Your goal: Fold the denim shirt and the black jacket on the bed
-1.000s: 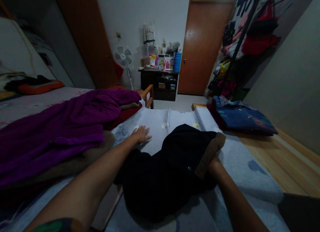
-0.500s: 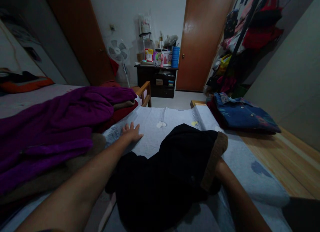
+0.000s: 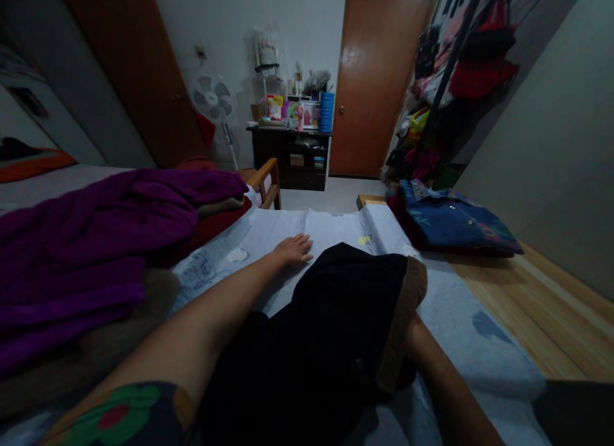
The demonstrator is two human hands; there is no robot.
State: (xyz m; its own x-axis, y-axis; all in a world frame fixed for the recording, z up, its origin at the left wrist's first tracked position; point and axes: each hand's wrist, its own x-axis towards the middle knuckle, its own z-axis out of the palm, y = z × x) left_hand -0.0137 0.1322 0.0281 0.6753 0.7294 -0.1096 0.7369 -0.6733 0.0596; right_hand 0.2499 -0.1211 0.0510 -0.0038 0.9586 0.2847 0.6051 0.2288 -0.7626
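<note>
My left hand lies flat on the pale patterned sheet, palm down with its fingers stretched out. A black garment with a brown cuff or collar edge is bunched up in front of me, just right of my left forearm. My right forearm passes under the brown edge of that garment, and my right hand is hidden beneath or inside the cloth. Whether its fingers grip the garment cannot be seen.
A purple garment is heaped on the left. Folded clothes with a blue denim shirt on top lie at the right, by a wooden board. Farther off stand a wooden chair, a fan and a dark cabinet.
My left hand has slid right across the sheet, nearer the black garment, and smoothed over the cloth there. The view has shifted slightly; my right forearm stays under the garment.
</note>
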